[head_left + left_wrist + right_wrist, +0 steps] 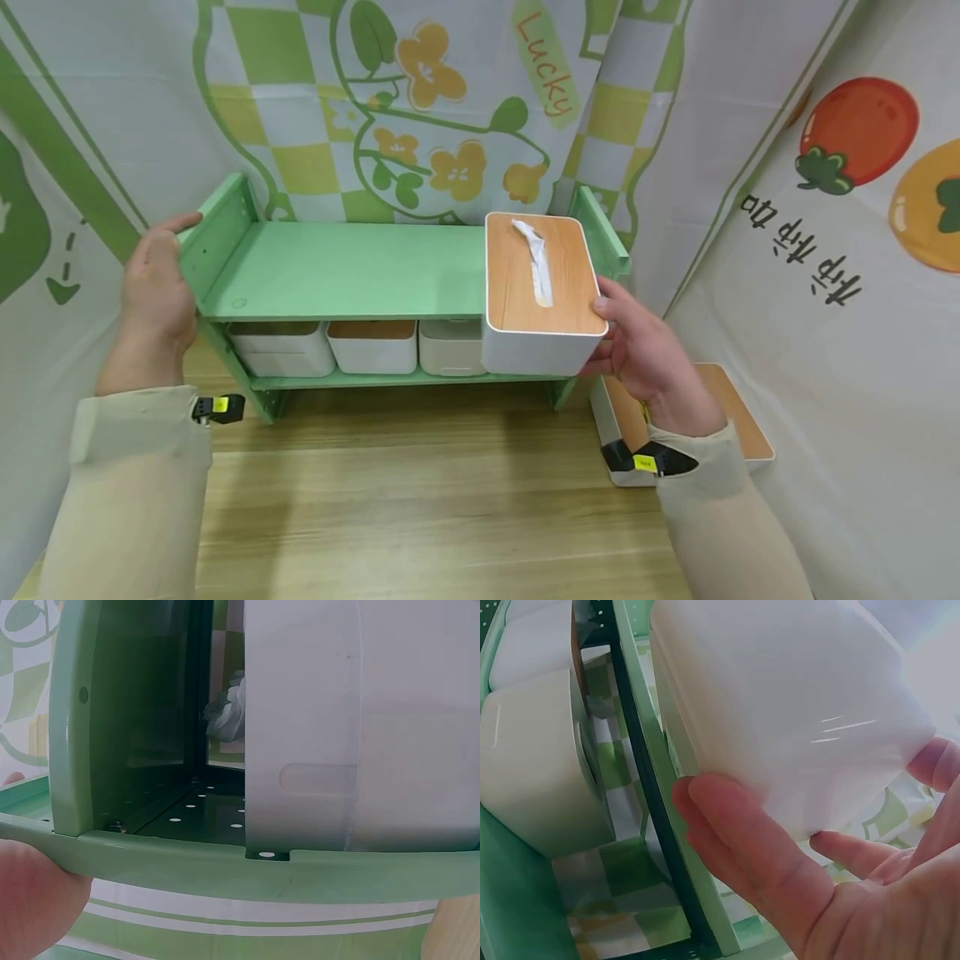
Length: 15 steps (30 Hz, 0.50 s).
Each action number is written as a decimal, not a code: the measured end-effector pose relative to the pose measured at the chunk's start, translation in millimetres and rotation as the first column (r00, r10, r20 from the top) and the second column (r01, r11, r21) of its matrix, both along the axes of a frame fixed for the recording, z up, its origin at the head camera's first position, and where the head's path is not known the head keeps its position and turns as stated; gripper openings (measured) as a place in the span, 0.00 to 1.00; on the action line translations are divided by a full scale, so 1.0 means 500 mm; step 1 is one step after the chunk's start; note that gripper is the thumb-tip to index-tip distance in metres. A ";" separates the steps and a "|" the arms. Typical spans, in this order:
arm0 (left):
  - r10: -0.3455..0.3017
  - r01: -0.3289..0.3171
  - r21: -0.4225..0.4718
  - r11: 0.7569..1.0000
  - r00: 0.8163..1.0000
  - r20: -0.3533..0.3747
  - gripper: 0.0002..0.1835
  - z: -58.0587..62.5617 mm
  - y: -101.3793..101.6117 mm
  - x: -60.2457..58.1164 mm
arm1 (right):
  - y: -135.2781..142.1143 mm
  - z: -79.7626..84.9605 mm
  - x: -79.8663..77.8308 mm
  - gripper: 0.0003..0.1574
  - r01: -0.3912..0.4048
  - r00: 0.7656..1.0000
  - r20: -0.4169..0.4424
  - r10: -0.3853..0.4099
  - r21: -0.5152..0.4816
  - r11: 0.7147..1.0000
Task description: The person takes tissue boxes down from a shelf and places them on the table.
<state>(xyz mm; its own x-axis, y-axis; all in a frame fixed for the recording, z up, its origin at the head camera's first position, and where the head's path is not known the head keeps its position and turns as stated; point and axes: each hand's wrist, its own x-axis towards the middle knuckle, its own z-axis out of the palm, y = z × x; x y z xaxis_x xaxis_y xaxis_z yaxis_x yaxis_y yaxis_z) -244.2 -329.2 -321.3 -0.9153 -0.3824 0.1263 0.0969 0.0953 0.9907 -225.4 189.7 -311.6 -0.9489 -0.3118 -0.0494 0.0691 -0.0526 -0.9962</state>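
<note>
My right hand [645,350] grips a white tissue box [543,357] with a wood-grain lid by its right side, thumb near the lid's edge. A strip of white tissue [538,262] pokes out of the lid slot. In the head view the box overlaps the right part of a green two-tier shelf [352,271]. In the right wrist view my fingers [757,832] spread along the white box wall. My left hand [157,287] holds the shelf's left end panel, fingers over its top edge. The left wrist view shows part of that hand [37,900] against the green rim.
On the lower tier stand a white box [285,354], a white box with a brown top [375,354] and an off-white box [448,354]. A wood-topped white box [738,408] sits on the floor at right, partly behind my forearm. Printed curtains [300,108] surround the shelf.
</note>
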 end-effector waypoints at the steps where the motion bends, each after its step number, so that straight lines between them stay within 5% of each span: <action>1: -0.003 0.003 0.008 1.000 1.000 -0.003 0.25 0.000 -0.001 0.000 | 0.000 0.000 0.004 0.39 -0.005 1.000 -0.002 0.005 0.000 1.000; 15: -0.019 0.019 0.031 0.999 1.000 -0.019 0.25 -0.005 -0.006 0.002 | -0.007 -0.016 0.052 0.41 -0.064 0.998 -0.028 0.063 -0.035 0.997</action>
